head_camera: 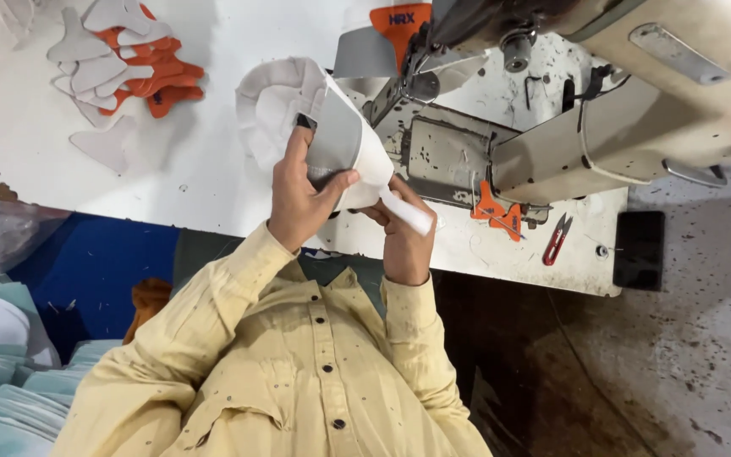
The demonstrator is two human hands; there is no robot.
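Both hands, left (300, 199) and right (405, 227), hold a grey-white shoe piece (344, 144)

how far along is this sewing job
Done: hard to say; an orange and grey piece lies behind the sewing machine. In hand: the left hand and right hand grip a white and grey fabric piece off the machine. Left: probably the pile of orange and white cut pieces, which lies loose on the table.

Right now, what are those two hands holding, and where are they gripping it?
Both hold one grey-and-white shoe upper piece: the left hand grips its grey middle, the right hand its narrow white lower end.
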